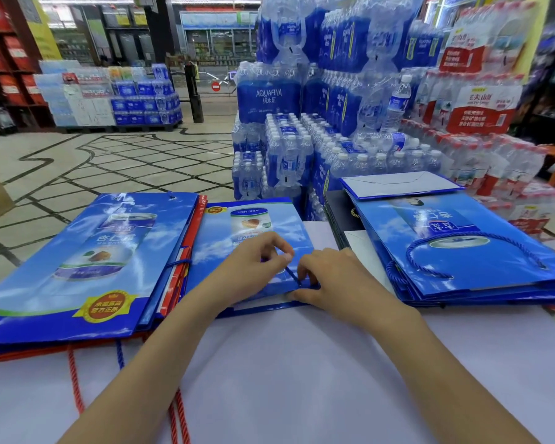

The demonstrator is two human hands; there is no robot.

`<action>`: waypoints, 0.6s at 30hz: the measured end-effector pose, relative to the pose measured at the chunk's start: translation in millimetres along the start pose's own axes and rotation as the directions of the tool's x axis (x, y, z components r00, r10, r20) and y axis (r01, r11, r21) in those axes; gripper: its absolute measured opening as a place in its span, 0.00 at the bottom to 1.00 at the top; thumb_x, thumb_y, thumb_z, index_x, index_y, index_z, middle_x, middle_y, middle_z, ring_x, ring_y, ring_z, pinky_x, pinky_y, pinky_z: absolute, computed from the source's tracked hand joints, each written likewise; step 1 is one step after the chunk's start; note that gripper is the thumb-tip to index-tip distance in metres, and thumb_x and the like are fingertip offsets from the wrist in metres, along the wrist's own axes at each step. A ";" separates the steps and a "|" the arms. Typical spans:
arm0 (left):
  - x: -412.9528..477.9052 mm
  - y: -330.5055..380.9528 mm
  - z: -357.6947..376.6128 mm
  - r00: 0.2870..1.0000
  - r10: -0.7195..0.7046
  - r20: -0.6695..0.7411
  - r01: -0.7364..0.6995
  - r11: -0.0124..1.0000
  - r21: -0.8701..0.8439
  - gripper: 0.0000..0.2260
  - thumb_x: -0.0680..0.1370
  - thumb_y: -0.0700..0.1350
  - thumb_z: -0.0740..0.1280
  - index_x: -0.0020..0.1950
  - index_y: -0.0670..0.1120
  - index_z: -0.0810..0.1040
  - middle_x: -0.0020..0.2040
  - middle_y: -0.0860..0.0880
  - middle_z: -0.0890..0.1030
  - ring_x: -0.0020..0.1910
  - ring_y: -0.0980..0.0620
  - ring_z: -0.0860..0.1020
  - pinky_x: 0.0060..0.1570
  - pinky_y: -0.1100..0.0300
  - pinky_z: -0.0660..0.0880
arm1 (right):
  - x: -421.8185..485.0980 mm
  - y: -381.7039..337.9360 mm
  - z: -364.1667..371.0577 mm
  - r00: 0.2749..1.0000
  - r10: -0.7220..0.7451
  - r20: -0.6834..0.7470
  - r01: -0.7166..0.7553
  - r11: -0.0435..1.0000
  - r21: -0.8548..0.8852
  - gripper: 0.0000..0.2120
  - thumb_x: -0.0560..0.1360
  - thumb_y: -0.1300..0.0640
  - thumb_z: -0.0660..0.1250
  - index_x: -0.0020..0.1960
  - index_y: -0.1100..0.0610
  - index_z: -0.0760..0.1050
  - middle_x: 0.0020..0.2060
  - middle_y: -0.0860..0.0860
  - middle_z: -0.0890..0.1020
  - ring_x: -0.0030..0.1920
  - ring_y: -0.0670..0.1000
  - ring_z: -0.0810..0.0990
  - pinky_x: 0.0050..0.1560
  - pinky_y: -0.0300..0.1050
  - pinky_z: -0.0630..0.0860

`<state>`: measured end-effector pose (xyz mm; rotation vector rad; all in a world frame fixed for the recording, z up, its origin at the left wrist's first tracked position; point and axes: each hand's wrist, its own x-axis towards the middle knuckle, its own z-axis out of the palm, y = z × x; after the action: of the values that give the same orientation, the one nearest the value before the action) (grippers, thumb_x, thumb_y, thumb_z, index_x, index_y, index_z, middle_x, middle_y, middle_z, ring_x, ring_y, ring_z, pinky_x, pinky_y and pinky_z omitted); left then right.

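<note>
A flat blue paper gift bag [237, 238] lies in the middle of the white table [285, 363]. My left hand [257, 261] pinches a thin blue cord [292, 274] just above the bag's near edge. My right hand [330, 277] has its fingers curled at the same spot, holding the bag's edge where the cord goes in, thumb flat along the edge. The cord's end is hidden between my fingers.
A stack of blue and red bags [77, 267] lies to the left, red and blue rope handles [74, 379] trailing toward me. Another stack of blue bags with rope handles [462, 251] lies to the right. Shrink-wrapped water bottle packs [334, 139] stand behind the table.
</note>
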<state>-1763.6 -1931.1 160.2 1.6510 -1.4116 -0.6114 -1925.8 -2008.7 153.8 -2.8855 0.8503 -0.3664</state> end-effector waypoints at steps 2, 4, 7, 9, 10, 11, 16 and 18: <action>0.4 3.6 -11.9 0.992 0.007 -0.125 -0.021 0.993 -0.114 0.02 0.79 0.42 0.67 0.49 0.48 0.79 0.34 0.52 0.78 0.35 0.55 0.74 0.40 0.61 0.72 | -1.5 2.0 0.3 0.999 -0.013 0.047 0.013 1.000 0.001 0.18 0.75 0.34 0.63 0.54 0.47 0.76 0.44 0.43 0.73 0.46 0.45 0.69 0.59 0.48 0.66; 0.5 2.2 -23.4 0.974 -0.014 -0.226 -0.037 0.974 -0.222 0.04 0.79 0.40 0.66 0.50 0.47 0.80 0.42 0.49 0.82 0.42 0.55 0.79 0.48 0.60 0.75 | -2.5 2.1 -0.2 0.998 0.004 0.066 -0.008 0.998 0.066 0.20 0.72 0.31 0.63 0.48 0.47 0.78 0.42 0.44 0.74 0.45 0.46 0.71 0.55 0.46 0.66; 1.2 -0.9 -28.7 0.957 -0.046 -0.286 -0.054 0.942 -0.332 0.07 0.79 0.36 0.65 0.50 0.47 0.79 0.46 0.49 0.83 0.44 0.58 0.80 0.46 0.64 0.73 | -1.9 -0.1 -1.8 0.997 0.054 0.047 -0.060 0.989 0.135 0.24 0.74 0.32 0.62 0.36 0.52 0.76 0.34 0.48 0.76 0.40 0.48 0.73 0.42 0.43 0.62; 3.7 -3.7 -30.2 0.950 -0.067 -0.306 -0.045 0.938 -0.345 0.10 0.79 0.34 0.64 0.50 0.48 0.80 0.47 0.51 0.83 0.47 0.58 0.80 0.47 0.64 0.73 | -0.3 -1.2 -2.5 0.994 0.102 0.046 -0.106 0.989 0.107 0.22 0.77 0.38 0.63 0.32 0.53 0.71 0.31 0.48 0.74 0.39 0.50 0.73 0.40 0.41 0.60; 4.2 -5.6 -31.3 0.945 -0.068 -0.319 -0.041 0.946 -0.323 0.11 0.78 0.33 0.64 0.49 0.49 0.80 0.48 0.53 0.83 0.49 0.58 0.80 0.48 0.63 0.72 | -0.3 -1.6 -3.0 0.991 0.126 0.042 -0.129 0.987 0.091 0.22 0.78 0.40 0.63 0.32 0.52 0.69 0.31 0.47 0.73 0.39 0.50 0.72 0.41 0.42 0.60; 4.5 -7.4 -32.9 0.940 -0.053 -0.336 -0.032 0.970 -0.240 0.13 0.78 0.33 0.64 0.49 0.51 0.80 0.50 0.55 0.82 0.51 0.59 0.79 0.49 0.64 0.72 | -0.4 -1.9 -3.4 0.989 0.147 0.031 -0.148 0.986 0.070 0.21 0.78 0.41 0.63 0.31 0.51 0.68 0.31 0.46 0.74 0.40 0.51 0.72 0.43 0.43 0.61; 1.9 -19.2 -26.4 0.989 0.063 -0.132 -0.017 0.944 0.330 0.13 0.79 0.37 0.60 0.56 0.51 0.78 0.60 0.54 0.76 0.53 0.54 0.73 0.55 0.62 0.69 | -3.9 -5.1 2.0 0.950 0.296 -0.105 -0.308 0.942 -0.135 0.17 0.79 0.38 0.59 0.44 0.51 0.72 0.47 0.51 0.78 0.51 0.55 0.76 0.43 0.46 0.66; 5.5 -32.2 -15.4 0.999 0.034 0.010 -0.034 0.854 0.518 0.10 0.81 0.45 0.61 0.59 0.52 0.77 0.62 0.52 0.75 0.61 0.51 0.72 0.63 0.54 0.67 | -6.3 -10.7 3.8 0.911 0.386 -0.144 -0.406 0.900 -0.157 0.17 0.81 0.40 0.57 0.55 0.54 0.74 0.53 0.53 0.77 0.54 0.56 0.78 0.42 0.46 0.65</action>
<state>-1732.6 -1932.1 141.9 2.0319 -1.7037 -0.2085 -1924.4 -1996.1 150.7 -2.7658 1.5325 -0.4219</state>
